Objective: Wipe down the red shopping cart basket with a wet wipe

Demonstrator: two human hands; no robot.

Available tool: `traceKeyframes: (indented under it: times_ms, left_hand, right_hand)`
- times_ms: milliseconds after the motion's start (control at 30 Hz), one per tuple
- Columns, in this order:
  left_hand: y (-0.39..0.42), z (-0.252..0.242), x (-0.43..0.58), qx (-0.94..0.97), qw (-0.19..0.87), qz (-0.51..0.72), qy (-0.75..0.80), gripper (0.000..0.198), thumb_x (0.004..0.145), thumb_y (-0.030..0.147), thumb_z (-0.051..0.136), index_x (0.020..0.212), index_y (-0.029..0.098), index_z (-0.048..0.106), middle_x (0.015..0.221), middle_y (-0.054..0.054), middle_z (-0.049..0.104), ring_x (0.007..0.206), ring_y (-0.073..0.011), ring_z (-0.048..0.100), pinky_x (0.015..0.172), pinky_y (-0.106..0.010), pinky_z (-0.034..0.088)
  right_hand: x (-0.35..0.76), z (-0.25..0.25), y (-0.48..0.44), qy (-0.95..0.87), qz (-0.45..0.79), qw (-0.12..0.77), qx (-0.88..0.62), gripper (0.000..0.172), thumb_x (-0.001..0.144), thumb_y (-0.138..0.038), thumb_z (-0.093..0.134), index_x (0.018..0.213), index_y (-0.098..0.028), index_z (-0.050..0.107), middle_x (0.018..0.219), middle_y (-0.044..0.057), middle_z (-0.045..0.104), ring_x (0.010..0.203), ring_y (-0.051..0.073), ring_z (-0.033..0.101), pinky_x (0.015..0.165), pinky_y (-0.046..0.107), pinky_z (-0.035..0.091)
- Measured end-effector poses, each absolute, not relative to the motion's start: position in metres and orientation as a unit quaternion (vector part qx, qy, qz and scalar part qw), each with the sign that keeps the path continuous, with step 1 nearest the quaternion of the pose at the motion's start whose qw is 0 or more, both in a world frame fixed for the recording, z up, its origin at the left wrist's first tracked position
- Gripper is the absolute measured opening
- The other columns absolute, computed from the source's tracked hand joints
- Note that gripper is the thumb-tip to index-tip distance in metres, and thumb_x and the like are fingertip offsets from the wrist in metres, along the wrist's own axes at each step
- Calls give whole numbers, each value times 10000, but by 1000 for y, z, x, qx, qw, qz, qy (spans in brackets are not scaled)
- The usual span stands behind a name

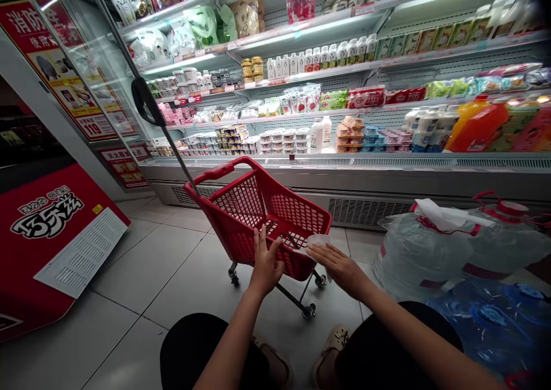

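A small red shopping cart (232, 235) with perforated sides stands right in front of my knees. At its near rim my left hand (267, 266) has the fingers stretched out and apart, with nothing in them; whether it touches the rim I cannot tell. My right hand (338, 266) presses a thin white cloth or tissue (318, 240) against the rim at the cart's right corner. The fingers lie over the cloth and partly hide it. The cart's basket shows its red lattice floor, and the handle (217, 172) points away to the left.
Behind the cart runs a refrigerated shelf (387, 163) stocked with yogurt cups, bottles and packs. Wrapped water jugs (424, 255) and blue water bottles (491, 321) stand at the right. A red freezer (55, 240) is at the left, beside a glass door with a black handle (146, 101).
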State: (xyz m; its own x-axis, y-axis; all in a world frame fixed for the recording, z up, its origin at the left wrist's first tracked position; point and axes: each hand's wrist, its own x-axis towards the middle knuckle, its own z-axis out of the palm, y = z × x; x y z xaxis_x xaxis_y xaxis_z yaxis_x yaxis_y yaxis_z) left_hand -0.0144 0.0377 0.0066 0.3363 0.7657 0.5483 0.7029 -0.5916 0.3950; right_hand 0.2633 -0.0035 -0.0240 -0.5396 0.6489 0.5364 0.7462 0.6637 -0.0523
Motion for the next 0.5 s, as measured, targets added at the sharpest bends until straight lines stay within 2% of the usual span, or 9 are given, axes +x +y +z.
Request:
traceKeyframes:
  times_ms: [100, 200, 267, 400, 500]
  left_hand:
    - [38, 9, -18, 811, 65, 365, 453, 636, 721, -66, 557, 1272, 249, 594, 1757, -103, 48, 1607, -388, -83, 1189, -635, 343]
    - [38, 12, -21, 800, 97, 370, 463, 554, 732, -60, 543, 1192, 240, 615, 1755, -106, 64, 1607, -389, -82, 1128, -580, 443]
    - [38, 16, -24, 795, 110, 366, 471, 495, 748, -46, 545, 1150, 234, 615, 1754, -112, 70, 1607, -393, -74, 1108, -568, 465]
    - [38, 22, -30, 803, 96, 338, 481, 343, 828, 77, 596, 1137, 225, 581, 1753, -132, 62, 1605, -401, -77, 1184, -652, 331]
    - [41, 22, -35, 802, 81, 332, 489, 200, 912, 241, 613, 1096, 218, 541, 1751, -157, 41, 1607, -398, -73, 1200, -667, 286]
  right_hand:
    - [297, -31, 31, -865, -119, 249, -419, 888, 885, 39, 347, 1676, -307, 138, 1645, 18, 420, 1506, 172, 401, 1256, 449, 354]
    - [322, -36, 61, -847, -134, 243, -454, 834, 934, 2, 324, 1677, -317, 120, 1644, 24, 425, 1507, 177, 400, 1242, 465, 370]
    - [330, -38, 72, -836, -140, 249, -470, 797, 961, -16, 302, 1676, -318, 119, 1645, 33, 424, 1509, 181, 398, 1236, 475, 377]
    - [317, -42, 64, -814, -128, 288, -488, 785, 968, -21, 303, 1677, -310, 126, 1654, 37, 409, 1530, 190, 358, 1249, 496, 365]
    - [284, -43, 35, -799, -115, 316, -499, 806, 943, -6, 324, 1676, -295, 154, 1640, 41, 432, 1538, 206, 345, 1252, 516, 367]
